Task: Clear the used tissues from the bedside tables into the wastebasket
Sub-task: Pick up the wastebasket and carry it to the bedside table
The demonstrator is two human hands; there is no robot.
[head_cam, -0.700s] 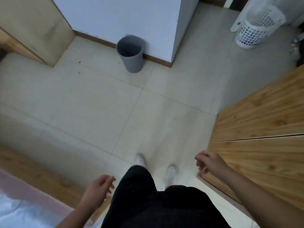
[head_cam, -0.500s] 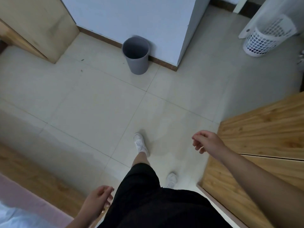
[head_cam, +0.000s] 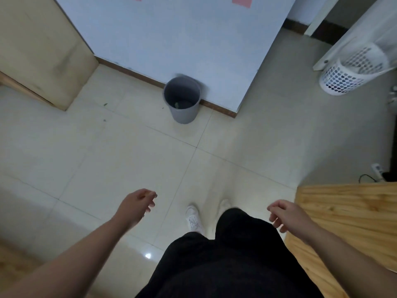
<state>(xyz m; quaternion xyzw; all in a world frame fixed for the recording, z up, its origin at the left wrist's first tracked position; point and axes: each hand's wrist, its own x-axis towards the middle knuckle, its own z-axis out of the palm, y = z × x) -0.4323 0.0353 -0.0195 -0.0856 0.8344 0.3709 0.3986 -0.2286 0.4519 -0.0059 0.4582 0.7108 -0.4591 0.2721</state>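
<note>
Hanging loosely curled and empty, left hand [head_cam: 137, 206] and right hand [head_cam: 287, 216] face the wastebasket [head_cam: 182, 114].

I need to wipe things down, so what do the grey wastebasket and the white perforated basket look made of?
The grey wastebasket looks like matte plastic: smooth, seamless wall, no shine. The white perforated basket is probably moulded plastic too: an even grid of holes.

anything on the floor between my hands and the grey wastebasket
Nothing visible does: only tiled floor lies between the left hand, the right hand and the grey wastebasket. The wooden furniture stands off to the right of that path.
</note>
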